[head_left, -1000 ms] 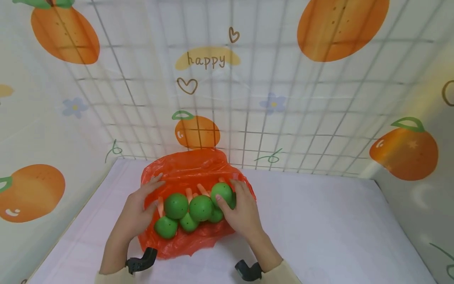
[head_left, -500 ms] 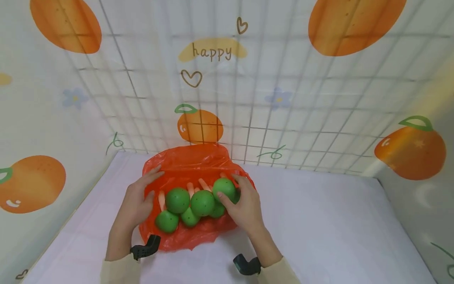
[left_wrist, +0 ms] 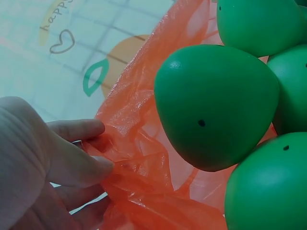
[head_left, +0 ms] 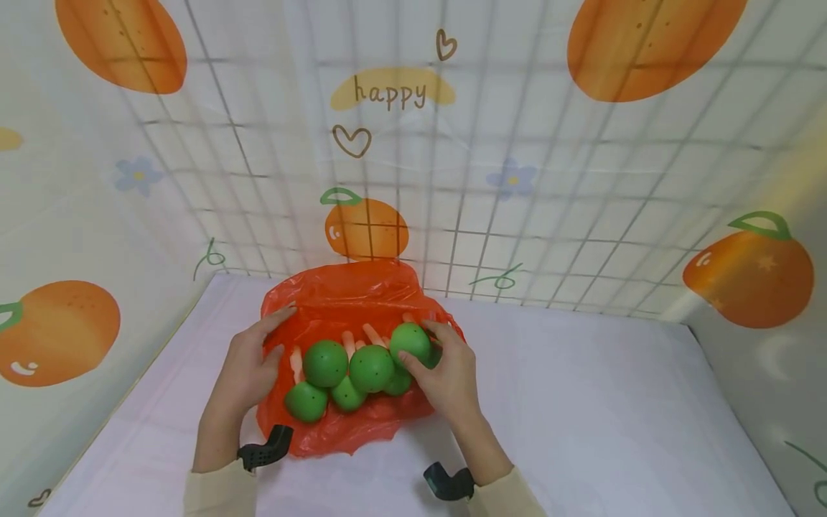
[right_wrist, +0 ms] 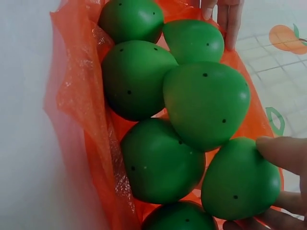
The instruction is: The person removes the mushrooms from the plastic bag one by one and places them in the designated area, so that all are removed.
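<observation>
A red plastic bag (head_left: 342, 291) lies spread on the white tabletop with its mouth facing me. Several green heads with black dots (head_left: 326, 363) rest in it, some with peach-coloured sticks (head_left: 369, 334) visible behind them. My left hand (head_left: 248, 366) holds the bag's left edge; in the left wrist view its thumb (left_wrist: 88, 167) lies on the film, with other fingers partly behind it. My right hand (head_left: 449, 370) grips the rightmost upper green-headed stick (head_left: 410, 343). In the right wrist view its thumb presses that green head (right_wrist: 242, 179), and the other fingers reach underneath.
White cloth printed with oranges (head_left: 366, 228) hangs at the back and sides, with a wire grid (head_left: 452, 244) showing through behind. White tabletop (head_left: 581, 402) extends right of the bag. A black wrist camera (head_left: 266, 446) sits on each wrist.
The head view has tilted slightly, so the scene sits higher. My left thumb has drawn a little away from the leftmost stick. My right hand stays at the same green head.
</observation>
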Available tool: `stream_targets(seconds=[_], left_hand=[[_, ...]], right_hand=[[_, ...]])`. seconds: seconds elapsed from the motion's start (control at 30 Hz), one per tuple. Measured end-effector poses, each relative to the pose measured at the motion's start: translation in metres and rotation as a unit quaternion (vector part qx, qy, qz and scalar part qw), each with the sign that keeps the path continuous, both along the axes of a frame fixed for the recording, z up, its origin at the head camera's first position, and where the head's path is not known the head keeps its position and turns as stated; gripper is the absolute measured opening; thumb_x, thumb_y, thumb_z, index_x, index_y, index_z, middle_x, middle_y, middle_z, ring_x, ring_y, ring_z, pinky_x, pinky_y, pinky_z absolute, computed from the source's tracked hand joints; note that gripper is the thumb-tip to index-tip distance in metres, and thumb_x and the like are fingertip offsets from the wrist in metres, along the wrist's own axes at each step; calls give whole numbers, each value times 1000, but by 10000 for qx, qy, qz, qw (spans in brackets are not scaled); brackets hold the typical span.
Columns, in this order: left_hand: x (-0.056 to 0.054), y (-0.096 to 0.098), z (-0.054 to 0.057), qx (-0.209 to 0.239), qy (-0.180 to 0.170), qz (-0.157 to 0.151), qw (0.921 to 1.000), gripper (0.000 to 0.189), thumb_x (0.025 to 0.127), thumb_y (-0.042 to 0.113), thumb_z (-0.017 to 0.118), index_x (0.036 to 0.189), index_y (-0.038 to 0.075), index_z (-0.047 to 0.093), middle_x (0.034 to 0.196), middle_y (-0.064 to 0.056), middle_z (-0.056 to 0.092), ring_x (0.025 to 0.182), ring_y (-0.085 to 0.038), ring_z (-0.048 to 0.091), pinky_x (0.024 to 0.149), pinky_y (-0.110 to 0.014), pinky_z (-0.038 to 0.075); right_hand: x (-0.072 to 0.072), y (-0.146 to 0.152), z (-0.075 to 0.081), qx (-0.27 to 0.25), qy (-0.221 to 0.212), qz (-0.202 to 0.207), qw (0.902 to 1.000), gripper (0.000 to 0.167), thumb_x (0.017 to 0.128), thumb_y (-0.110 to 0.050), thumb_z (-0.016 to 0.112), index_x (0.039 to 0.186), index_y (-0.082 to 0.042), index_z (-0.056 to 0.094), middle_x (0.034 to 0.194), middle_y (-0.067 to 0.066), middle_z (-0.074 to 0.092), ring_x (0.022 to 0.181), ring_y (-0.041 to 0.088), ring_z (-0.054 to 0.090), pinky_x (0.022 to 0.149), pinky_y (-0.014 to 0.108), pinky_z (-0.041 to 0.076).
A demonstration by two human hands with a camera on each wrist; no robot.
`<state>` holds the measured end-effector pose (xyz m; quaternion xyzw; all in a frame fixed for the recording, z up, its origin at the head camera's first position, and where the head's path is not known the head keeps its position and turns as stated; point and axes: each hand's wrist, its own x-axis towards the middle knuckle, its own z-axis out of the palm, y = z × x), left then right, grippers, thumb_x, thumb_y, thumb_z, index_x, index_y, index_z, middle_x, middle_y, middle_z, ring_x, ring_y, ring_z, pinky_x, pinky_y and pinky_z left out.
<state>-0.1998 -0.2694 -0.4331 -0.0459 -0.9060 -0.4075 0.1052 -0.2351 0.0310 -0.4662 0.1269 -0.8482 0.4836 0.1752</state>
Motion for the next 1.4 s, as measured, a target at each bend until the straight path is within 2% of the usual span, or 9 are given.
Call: stream_targets(seconds=[0.27, 0.53, 0.83, 1.07, 1.27, 1.4], left_hand=[[1, 2, 0, -2, 36, -32, 10000, 59, 98, -13, 54, 154, 6, 52, 156, -17, 52, 143, -44, 47, 112, -59, 45], [4, 2, 2, 5, -131, 41, 9999, 63, 99, -11, 57, 157, 10, 49, 158, -15, 50, 144, -44, 46, 109, -59, 47], [1, 2, 0, -53, -72, 2, 10000, 63, 98, -11, 57, 157, 9, 49, 158, -15, 50, 142, -44, 47, 110, -60, 46], [1, 3, 1, -53, -17, -31, 10000, 63, 98, -11, 57, 157, 8, 49, 157, -16, 51, 142, -44, 48, 111, -60, 46], [1, 5, 2, -63, -17, -34, 10000, 63, 98, -11, 57, 157, 8, 49, 156, -18, 51, 142, -44, 48, 111, -61, 45], [1, 6, 1, -97, -9, -17, 10000, 63, 98, -11, 57, 157, 7, 49, 156, -18, 52, 142, -44, 48, 111, -60, 45]], right_hand=[[2, 2, 1, -18, -156, -55, 9999, 57, 81, -13, 92, 131, 2, 69, 124, 15, 73, 114, 36, 69, 97, 53, 59], [4, 4, 4, -188, -310, -15, 9993, 57, 82, -15, 92, 131, 2, 69, 124, 14, 72, 113, 34, 70, 97, 50, 60], [8, 13, 16, -355, -330, -68, 9988, 54, 82, -17, 92, 129, 0, 70, 128, 14, 72, 113, 34, 71, 94, 47, 61], [15, 18, 29, -502, -414, -60, 9979, 51, 83, -19, 92, 127, -2, 72, 124, 12, 73, 110, 32, 71, 91, 47, 63], [19, 26, 39, -609, -354, -38, 9975, 51, 83, -18, 92, 127, -3, 72, 123, 11, 73, 111, 30, 70, 91, 50, 62], [19, 32, 45, -697, -212, 41, 9973, 50, 82, -16, 92, 127, -3, 73, 123, 9, 74, 111, 28, 70, 91, 47, 62]])
